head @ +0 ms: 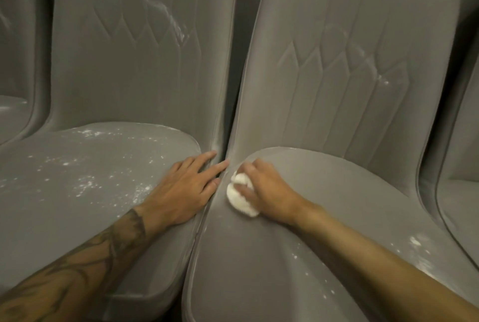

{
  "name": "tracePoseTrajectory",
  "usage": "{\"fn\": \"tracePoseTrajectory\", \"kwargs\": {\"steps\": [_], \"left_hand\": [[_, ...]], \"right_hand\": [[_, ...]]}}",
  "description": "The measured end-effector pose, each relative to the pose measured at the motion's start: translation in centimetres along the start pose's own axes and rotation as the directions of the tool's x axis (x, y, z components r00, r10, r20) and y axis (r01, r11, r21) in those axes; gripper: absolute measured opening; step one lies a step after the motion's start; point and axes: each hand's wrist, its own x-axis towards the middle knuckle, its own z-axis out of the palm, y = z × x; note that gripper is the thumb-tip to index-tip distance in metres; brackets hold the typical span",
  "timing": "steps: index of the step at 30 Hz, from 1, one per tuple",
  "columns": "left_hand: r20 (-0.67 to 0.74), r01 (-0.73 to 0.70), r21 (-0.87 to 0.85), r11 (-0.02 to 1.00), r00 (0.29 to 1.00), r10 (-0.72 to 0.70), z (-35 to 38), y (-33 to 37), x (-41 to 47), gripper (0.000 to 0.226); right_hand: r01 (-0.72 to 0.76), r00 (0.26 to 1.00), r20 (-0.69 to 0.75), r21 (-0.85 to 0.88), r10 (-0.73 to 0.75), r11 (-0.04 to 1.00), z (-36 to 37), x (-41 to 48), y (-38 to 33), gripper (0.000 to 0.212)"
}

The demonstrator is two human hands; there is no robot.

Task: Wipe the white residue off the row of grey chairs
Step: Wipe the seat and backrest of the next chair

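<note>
Two grey upholstered chairs stand side by side. The left chair [85, 166] has white residue [85, 184] speckled over its seat and streaks on its backrest. The right chair [324, 192] carries white specks [417, 241] near its right seat edge. My left hand [181, 192] rests flat with straight fingers on the left seat's right edge, fingertips at the gap between the chairs. My right hand [264, 187] grips a bunched white cloth [241, 200] and presses it on the right seat's left edge, next to the gap.
A further grey chair [13, 114] shows at the far left, with white dust on its seat. Another chair [464, 205] sits at the far right edge. The narrow dark gap [230, 119] runs up between the two middle backrests.
</note>
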Motion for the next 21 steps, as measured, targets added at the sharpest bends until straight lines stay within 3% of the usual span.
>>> {"fn": "tracePoseTrajectory", "kwargs": {"steps": [2, 3, 7, 9, 11, 14, 16, 21], "left_hand": [[0.007, -0.001, 0.003, 1.0, 1.0, 0.001, 0.0, 0.2, 0.0, 0.054], [0.005, 0.0, 0.005, 1.0, 1.0, 0.0, -0.1, 0.2, 0.0, 0.054], [0.015, 0.008, -0.013, 1.0, 1.0, -0.008, -0.2, 0.2, 0.0, 0.062], [0.02, 0.007, -0.017, 1.0, 1.0, -0.006, -0.2, 0.1, 0.0, 0.06], [0.025, 0.012, -0.014, 1.0, 1.0, -0.011, -0.2, 0.1, 0.0, 0.059], [0.037, 0.014, -0.003, 1.0, 0.999, -0.014, -0.2, 0.2, 0.1, 0.062], [0.036, 0.016, -0.002, 1.0, 0.999, -0.016, -0.2, 0.1, 0.1, 0.057], [0.037, 0.021, 0.007, 1.0, 0.999, -0.022, 0.0, 0.0, 0.2, 0.06]], "right_hand": [[-0.161, 0.987, -0.031, -0.019, 0.16, 0.987, -0.7, 1.3, 0.8, 0.034], [-0.173, 0.984, -0.045, -0.035, 0.171, 0.984, -0.6, 1.5, 0.4, 0.034], [0.09, 0.995, -0.045, 0.051, -0.088, 0.995, 1.3, -2.6, -2.4, 0.031], [0.133, 0.991, 0.007, 0.081, -0.134, 0.988, 0.6, -4.1, -1.6, 0.031], [0.06, 0.998, 0.014, 0.054, -0.061, 0.997, -0.6, -3.3, 1.1, 0.029], [-0.232, 0.972, -0.043, -0.002, 0.231, 0.973, -2.1, -0.9, 3.6, 0.032], [-0.278, 0.959, -0.064, -0.007, 0.277, 0.961, -1.5, -0.2, 1.9, 0.033], [0.145, 0.989, -0.017, 0.101, -0.144, 0.984, 0.9, -4.9, -3.2, 0.031]]}}
